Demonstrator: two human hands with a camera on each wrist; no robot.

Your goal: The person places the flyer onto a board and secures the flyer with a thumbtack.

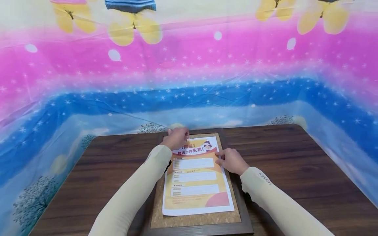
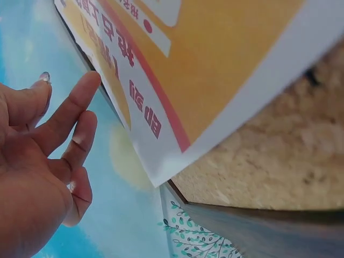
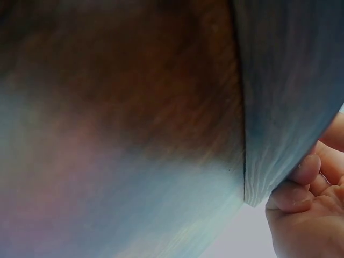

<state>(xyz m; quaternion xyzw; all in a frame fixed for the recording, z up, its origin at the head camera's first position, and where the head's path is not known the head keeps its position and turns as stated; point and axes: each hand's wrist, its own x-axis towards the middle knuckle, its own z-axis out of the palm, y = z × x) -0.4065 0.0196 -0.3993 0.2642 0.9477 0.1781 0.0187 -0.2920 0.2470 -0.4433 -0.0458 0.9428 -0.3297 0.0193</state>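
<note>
A yellow, white and red printed poster (image 1: 193,183) lies on a cork board (image 1: 156,209) with a dark wooden frame (image 1: 248,221). My left hand (image 1: 176,138) is at the poster's top edge. In the left wrist view, the index finger of that hand (image 2: 40,156) reaches out beside the top edge, its other fingers loosely bent, and a poster corner sticks out over the cork. At the poster's upper right edge, my right hand (image 1: 233,160) touches the paper with index finger and thumb. Its bent fingers (image 3: 303,185) show behind the frame's edge in the right wrist view.
The board lies on a dark brown wooden table (image 1: 283,157) with rounded far corners. A pink and blue patterned cloth (image 1: 189,75) hangs around the table's back and sides.
</note>
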